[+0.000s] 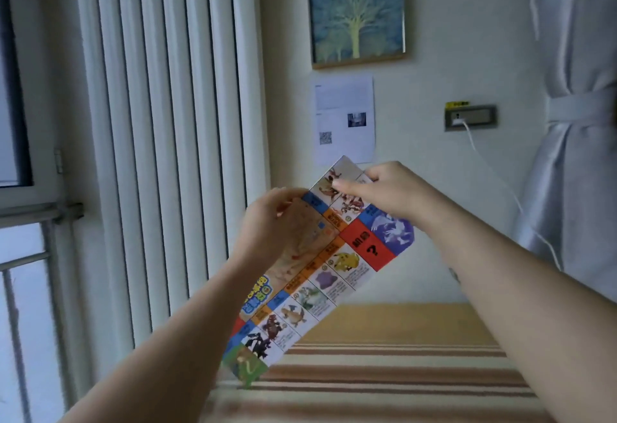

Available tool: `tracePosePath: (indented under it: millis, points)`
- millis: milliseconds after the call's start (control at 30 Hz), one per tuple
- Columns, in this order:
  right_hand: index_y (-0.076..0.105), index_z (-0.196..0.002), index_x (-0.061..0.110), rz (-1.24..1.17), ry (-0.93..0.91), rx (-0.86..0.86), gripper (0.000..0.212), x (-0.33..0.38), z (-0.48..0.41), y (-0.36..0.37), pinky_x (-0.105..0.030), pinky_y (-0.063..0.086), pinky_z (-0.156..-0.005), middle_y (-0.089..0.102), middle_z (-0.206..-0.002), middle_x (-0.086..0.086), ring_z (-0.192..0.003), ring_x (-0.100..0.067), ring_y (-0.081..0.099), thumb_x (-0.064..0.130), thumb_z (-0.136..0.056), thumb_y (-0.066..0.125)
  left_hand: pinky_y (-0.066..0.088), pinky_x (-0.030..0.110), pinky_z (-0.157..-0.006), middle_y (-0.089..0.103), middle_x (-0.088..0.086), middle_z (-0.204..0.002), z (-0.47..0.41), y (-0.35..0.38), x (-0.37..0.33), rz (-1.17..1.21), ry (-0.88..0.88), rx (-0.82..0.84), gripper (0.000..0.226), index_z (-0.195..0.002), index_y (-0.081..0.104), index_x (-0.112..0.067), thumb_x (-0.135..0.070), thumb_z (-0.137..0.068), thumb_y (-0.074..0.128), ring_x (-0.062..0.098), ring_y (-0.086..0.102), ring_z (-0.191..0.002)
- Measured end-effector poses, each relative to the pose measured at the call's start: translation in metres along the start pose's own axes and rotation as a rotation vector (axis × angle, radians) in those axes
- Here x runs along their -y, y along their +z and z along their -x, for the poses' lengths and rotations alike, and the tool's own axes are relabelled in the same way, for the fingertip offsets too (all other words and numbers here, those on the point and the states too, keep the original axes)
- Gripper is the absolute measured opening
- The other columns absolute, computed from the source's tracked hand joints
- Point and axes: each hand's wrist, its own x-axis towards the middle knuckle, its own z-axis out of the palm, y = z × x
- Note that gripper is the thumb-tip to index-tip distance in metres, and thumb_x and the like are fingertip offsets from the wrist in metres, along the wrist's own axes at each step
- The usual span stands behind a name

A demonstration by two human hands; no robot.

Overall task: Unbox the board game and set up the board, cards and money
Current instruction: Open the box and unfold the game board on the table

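Below our hands lies the striped cloth (400,372). Between them, held in the air, is the part-folded board (320,275). Our left hand (267,222) curls round its left edge, and our right hand (390,195) pinches the top panel, forefinger stretched out. If we pull unevenly, we judge a crease could tear or the sheet slip free. The cloth looks soft and woven, the board like thin glossy paper: a long rectangle of bright squares.

"?" on red square (367,245) of board (310,292), rest illegible
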Motion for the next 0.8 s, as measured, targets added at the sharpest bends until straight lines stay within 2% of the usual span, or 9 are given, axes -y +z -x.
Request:
tracePosePath:
  millis: [133, 200, 267, 400, 500, 567, 633, 700, 800]
  points:
    - [0.039, -0.048, 0.022, 0.002, 0.029, -0.21, 0.053, -0.006, 0.004, 0.002, -0.028, 0.026, -0.05, 0.036, -0.041, 0.012, -0.045, -0.011, 0.037, 0.052, -0.077, 0.07, 0.042, 0.002, -0.07, 0.06, -0.017, -0.097, 0.002, 0.021, -0.01, -0.062, 0.031, 0.078, 0.034, -0.11, 0.067, -0.027, -0.004, -0.096, 0.047, 0.0, 0.057, -0.089]
    - [0.044, -0.049, 0.012, 0.02, 0.028, -0.25, 0.05, -0.015, 0.002, 0.004, -0.027, 0.03, -0.052, 0.041, -0.04, 0.01, -0.046, -0.015, 0.039, 0.043, -0.078, 0.071, 0.044, 0.002, -0.073, 0.062, -0.013, -0.098, 0.004, 0.024, -0.009, -0.024, 0.019, 0.134, 0.032, -0.113, 0.068, -0.021, -0.003, -0.095, 0.048, 0.004, 0.06, -0.094]
    - [0.05, -0.059, 0.005, 0.039, -0.004, -0.256, 0.038, -0.025, 0.002, 0.008, -0.027, 0.033, -0.055, 0.048, -0.052, -0.001, -0.052, -0.017, 0.045, 0.033, -0.076, 0.069, 0.047, 0.007, -0.076, 0.062, -0.014, -0.099, 0.01, 0.023, -0.006, 0.012, -0.018, 0.21, 0.031, -0.115, 0.067, -0.021, -0.006, -0.096, 0.049, 0.005, 0.061, -0.094]
    - [0.054, -0.071, -0.006, -0.032, -0.116, -0.232, 0.035, -0.042, 0.011, 0.013, -0.024, 0.035, -0.05, 0.054, -0.058, -0.008, -0.052, -0.013, 0.047, 0.026, -0.081, 0.067, 0.04, 0.02, -0.093, 0.06, -0.004, -0.123, 0.025, 0.009, 0.03, 0.015, -0.155, 0.206, 0.037, -0.131, 0.055, -0.018, -0.017, -0.095, 0.055, 0.005, 0.054, -0.107]
    - [0.067, -0.086, 0.007, -0.076, -0.165, -0.102, 0.023, -0.052, 0.016, 0.013, -0.037, 0.055, -0.068, 0.071, -0.079, -0.002, -0.071, -0.02, 0.067, 0.029, -0.083, 0.068, 0.034, 0.025, -0.097, 0.052, 0.0, -0.135, 0.039, -0.003, 0.069, -0.076, -0.306, 0.279, 0.056, -0.14, 0.043, -0.023, -0.023, -0.088, 0.066, 0.013, 0.047, -0.123]
    - [0.068, -0.094, 0.014, -0.022, -0.195, -0.046, 0.014, -0.052, 0.016, 0.013, -0.044, 0.054, -0.082, 0.073, -0.092, 0.003, -0.088, -0.019, 0.068, 0.024, -0.085, 0.068, 0.031, 0.022, -0.097, 0.043, 0.002, -0.143, 0.043, -0.007, 0.081, -0.046, -0.376, 0.311, 0.073, -0.146, 0.032, -0.024, -0.023, -0.084, 0.07, 0.016, 0.041, -0.131]
    - [0.067, -0.098, 0.017, 0.066, -0.243, -0.015, 0.013, -0.046, 0.016, 0.013, -0.043, 0.052, -0.086, 0.072, -0.099, 0.007, -0.093, -0.015, 0.066, 0.021, -0.087, 0.067, 0.029, 0.022, -0.1, 0.032, 0.003, -0.15, 0.038, -0.009, 0.079, -0.091, -0.306, 0.229, 0.088, -0.15, 0.02, -0.024, -0.024, -0.08, 0.074, 0.018, 0.033, -0.136]
    - [0.066, -0.101, 0.015, 0.205, -0.278, 0.006, 0.015, -0.037, 0.015, 0.014, -0.041, 0.051, -0.085, 0.069, -0.1, 0.009, -0.093, -0.018, 0.063, 0.022, -0.088, 0.065, 0.021, 0.032, -0.114, 0.016, 0.002, -0.155, 0.03, -0.009, 0.063, -0.183, -0.132, 0.129, 0.102, -0.151, 0.008, -0.028, -0.031, -0.076, 0.077, 0.02, 0.019, -0.142]
    - [0.065, -0.098, 0.018, 0.4, -0.326, 0.023, 0.014, -0.021, 0.015, 0.016, -0.038, 0.047, -0.076, 0.067, -0.093, 0.004, -0.089, -0.023, 0.059, 0.027, -0.088, 0.064, 0.002, 0.046, -0.117, 0.001, -0.006, -0.158, 0.02, -0.008, 0.021, -0.45, 0.136, 0.053, 0.108, -0.146, -0.006, -0.04, -0.05, -0.073, 0.073, 0.018, -0.001, -0.145]
